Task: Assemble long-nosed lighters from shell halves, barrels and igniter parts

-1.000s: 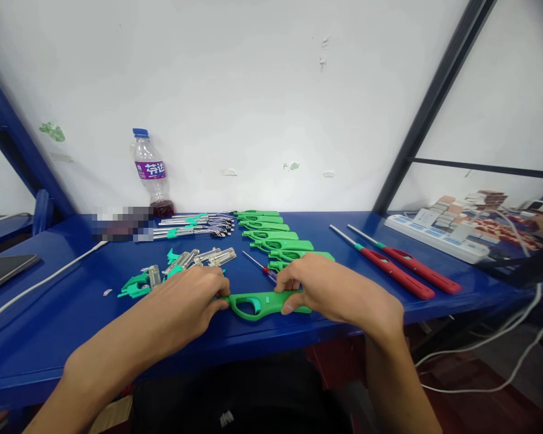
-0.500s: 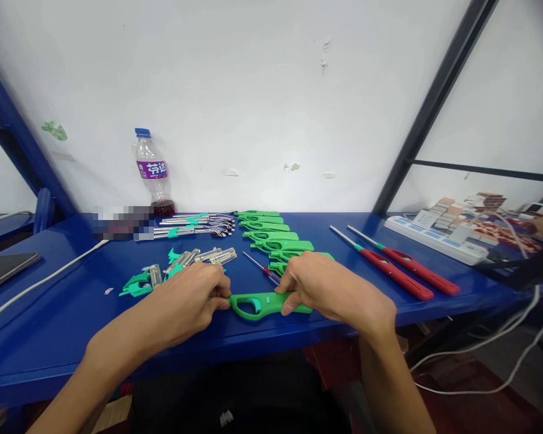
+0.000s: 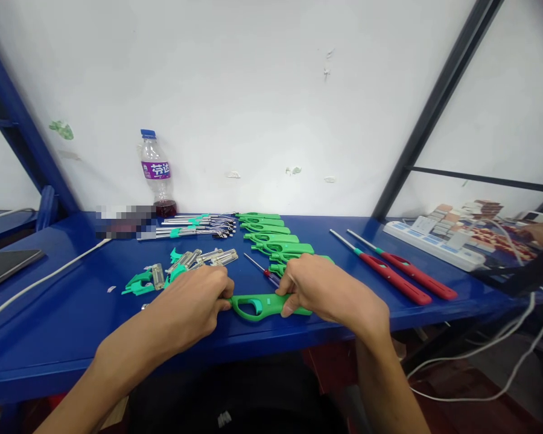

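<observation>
While the left hand (image 3: 204, 298) pinches the narrow end of a green handle (image 3: 271, 304), the right hand (image 3: 319, 286) has its grip clamped on the wider end, thumb in front, and the piece lies crosswise near the front edge of the blue desk (image 3: 58, 313), its teal trigger (image 3: 257, 306) showing between the two hands. Just behind it are a screwdriver (image 3: 266, 272) and a row of similar green handles (image 3: 278, 238), with clear and teal parts (image 3: 156, 277) beyond the left hand and two red-handled lighters (image 3: 396, 278) to the right.
</observation>
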Action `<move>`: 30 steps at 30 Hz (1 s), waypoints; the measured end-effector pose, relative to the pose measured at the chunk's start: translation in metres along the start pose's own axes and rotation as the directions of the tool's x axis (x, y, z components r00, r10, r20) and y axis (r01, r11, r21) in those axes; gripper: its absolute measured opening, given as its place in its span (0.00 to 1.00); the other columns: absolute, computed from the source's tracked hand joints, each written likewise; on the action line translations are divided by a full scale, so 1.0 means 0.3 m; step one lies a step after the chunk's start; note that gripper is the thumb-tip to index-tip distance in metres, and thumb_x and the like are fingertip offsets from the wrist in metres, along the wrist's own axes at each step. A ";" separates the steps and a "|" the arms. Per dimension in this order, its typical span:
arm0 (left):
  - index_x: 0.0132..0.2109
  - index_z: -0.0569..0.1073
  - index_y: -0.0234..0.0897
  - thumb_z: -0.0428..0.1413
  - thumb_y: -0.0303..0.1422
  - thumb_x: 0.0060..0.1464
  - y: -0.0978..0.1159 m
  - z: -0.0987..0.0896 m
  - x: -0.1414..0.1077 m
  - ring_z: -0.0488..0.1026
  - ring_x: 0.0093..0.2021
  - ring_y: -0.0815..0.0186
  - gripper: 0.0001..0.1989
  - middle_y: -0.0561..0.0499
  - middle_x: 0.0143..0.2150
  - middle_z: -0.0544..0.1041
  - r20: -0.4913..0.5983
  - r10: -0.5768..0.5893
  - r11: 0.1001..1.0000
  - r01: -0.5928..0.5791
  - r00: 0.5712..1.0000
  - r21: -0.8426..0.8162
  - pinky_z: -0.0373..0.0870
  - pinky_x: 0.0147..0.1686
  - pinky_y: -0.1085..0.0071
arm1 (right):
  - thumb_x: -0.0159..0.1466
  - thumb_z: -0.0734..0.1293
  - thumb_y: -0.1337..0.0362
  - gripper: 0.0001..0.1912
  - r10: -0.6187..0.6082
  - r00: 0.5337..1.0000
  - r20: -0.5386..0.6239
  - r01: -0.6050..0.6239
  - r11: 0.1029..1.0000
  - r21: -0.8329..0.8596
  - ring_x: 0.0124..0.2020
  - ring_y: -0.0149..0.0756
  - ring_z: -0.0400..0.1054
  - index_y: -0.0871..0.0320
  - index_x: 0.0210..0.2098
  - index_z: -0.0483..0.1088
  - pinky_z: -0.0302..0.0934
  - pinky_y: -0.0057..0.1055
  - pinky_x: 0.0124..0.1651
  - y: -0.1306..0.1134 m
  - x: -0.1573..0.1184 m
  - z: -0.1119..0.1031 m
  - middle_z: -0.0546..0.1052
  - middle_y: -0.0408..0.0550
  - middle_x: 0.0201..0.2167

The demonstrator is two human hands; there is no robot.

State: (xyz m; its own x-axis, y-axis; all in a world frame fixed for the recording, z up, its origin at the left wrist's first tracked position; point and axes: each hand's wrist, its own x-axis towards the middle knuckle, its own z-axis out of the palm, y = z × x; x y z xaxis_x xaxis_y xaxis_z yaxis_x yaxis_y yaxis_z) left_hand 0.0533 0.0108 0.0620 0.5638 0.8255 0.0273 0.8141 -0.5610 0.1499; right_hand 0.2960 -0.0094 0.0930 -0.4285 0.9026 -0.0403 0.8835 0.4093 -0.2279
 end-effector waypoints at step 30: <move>0.50 0.75 0.37 0.49 0.31 0.73 -0.035 -0.109 -0.067 0.79 0.44 0.55 0.10 0.46 0.46 0.82 -0.608 0.466 0.880 -0.266 0.643 0.393 0.73 0.46 0.59 | 0.74 0.66 0.53 0.11 -0.163 0.937 -0.310 0.187 0.981 0.047 0.43 0.45 0.74 0.50 0.52 0.70 0.60 0.36 0.43 0.009 -0.096 -0.071 0.81 0.44 0.42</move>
State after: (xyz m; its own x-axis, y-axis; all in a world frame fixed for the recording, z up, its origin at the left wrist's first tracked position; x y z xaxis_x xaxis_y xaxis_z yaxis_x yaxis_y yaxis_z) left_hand 0.0289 0.0022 0.0922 0.6573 0.3068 0.6884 0.6211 -0.7379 -0.2642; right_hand 0.3147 -0.0314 0.1142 -0.4868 0.8199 0.3014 0.7781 0.5638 -0.2768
